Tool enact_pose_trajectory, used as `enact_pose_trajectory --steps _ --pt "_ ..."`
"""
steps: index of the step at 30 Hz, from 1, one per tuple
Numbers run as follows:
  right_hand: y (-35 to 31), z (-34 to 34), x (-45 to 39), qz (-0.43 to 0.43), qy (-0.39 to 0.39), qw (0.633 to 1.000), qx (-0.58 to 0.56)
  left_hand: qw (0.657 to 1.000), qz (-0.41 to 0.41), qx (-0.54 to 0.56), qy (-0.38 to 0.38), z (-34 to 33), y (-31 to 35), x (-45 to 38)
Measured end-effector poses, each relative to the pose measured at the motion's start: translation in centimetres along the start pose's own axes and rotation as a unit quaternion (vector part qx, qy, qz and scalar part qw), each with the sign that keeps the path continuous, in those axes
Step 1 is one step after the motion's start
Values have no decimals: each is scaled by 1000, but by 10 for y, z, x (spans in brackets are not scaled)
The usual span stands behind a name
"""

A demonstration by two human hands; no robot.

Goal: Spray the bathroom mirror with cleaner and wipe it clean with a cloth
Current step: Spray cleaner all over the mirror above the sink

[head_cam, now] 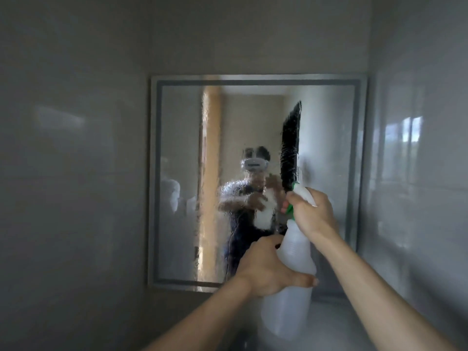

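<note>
Upright, spray bottle (295,252) nozzle faces mirror (255,127).

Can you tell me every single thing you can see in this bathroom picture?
mirror: one, square with a grey frame, on the back wall, its glass wet with droplets and streaks
spray bottle: one, white and see-through with a white and green trigger head, held up in front of the lower right part of the mirror
dark strip: one, black, standing upright above the bottle's nozzle; I cannot tell what it is
walls: grey and shiny, on the left, right and above the mirror
left hand: one, grips the body of the bottle
right hand: one, grips the trigger head of the bottle
</note>
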State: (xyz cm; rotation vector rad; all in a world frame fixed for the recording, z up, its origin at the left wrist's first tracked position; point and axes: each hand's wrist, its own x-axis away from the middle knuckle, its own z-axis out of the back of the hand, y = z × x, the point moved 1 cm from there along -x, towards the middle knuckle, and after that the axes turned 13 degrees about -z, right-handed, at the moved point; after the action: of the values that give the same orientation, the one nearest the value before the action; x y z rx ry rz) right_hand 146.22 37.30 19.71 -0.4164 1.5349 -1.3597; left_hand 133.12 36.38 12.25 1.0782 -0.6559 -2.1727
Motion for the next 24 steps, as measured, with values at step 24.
enact_pose_trajectory --steps 24 --pt "262 142 144 -226 80 967 85 956 57 2 -286 -273 -64 100"
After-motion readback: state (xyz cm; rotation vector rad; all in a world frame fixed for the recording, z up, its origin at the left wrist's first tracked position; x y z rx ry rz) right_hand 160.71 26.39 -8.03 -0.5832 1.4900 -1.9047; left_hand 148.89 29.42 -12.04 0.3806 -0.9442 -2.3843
